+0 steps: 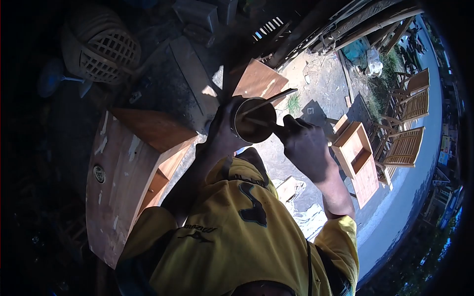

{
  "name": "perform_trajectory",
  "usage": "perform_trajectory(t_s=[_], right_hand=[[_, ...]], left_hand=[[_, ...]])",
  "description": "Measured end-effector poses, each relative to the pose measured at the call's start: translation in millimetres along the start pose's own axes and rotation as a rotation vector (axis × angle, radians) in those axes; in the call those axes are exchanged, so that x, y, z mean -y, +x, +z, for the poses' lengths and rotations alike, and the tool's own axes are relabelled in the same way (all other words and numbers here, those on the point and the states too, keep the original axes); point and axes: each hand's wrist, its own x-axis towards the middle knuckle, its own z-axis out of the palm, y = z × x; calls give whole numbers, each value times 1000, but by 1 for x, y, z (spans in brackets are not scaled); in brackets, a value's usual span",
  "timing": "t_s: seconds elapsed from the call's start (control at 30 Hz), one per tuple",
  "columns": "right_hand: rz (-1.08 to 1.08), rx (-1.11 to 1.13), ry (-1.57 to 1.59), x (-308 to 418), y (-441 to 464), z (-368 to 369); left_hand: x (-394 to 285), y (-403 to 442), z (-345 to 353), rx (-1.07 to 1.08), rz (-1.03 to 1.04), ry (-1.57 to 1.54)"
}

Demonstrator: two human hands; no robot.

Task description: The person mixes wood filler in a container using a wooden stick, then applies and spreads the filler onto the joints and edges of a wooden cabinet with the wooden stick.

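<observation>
My left hand [226, 129] is closed round the side of a round, open-topped can [253, 140], holding it tilted in front of my chest. Brownish contents show inside, though shadow hides how full it is. A thin flat stick [277, 97] leans out over the can's rim toward the upper right. My right hand [307, 148] is closed on the handle of what looks like a brush [279, 131], its far end reaching into the can. The brush's tip is too dark to make out.
On the left stands a wooden cabinet [123, 167] with pale filler patches. A reddish wooden panel [259, 79] lies beyond the can. At right are a small open wooden box [353, 150] and several slatted chairs [406, 147]. A woven basket [109, 55] sits upper left.
</observation>
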Motion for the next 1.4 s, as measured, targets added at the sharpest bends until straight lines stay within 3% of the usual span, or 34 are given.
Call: perform_trajectory(t_s=[0.33, 0.63, 0.83, 0.87, 0.93, 1.0, 1.07, 1.13, 1.2, 1.27, 1.4], right_hand=[[-64, -34, 73, -15, -4, -2], [88, -109, 565, -32, -5, 18], [128, 55, 796, -22, 24, 40], [148, 46, 876, -24, 28, 54], [353, 325, 917, -18, 50, 56], [272, 304, 1174, -26, 62, 87], [345, 363, 1271, -13, 87, 95], [305, 419, 1307, 1, 118, 95], [226, 414, 1429, 15, 147, 98], [215, 447, 1447, 31, 176, 96], [63, 479, 1493, 57, 233, 109]], left_hand=[[4, -10, -1, -31, -53, 47], [21, -21, -10, -46, -188, 64], [33, -26, -33, -58, -309, 12], [39, -27, -34, -90, -317, 23], [47, -27, -46, -166, -327, -15], [62, -27, -61, -224, -341, 53], [82, -26, -75, -295, -288, -3], [102, -27, -96, -319, -302, 40], [108, -27, -119, -451, -350, -205], [113, -30, -149, -498, -348, -157], [130, -49, -201, -671, -558, 54]])
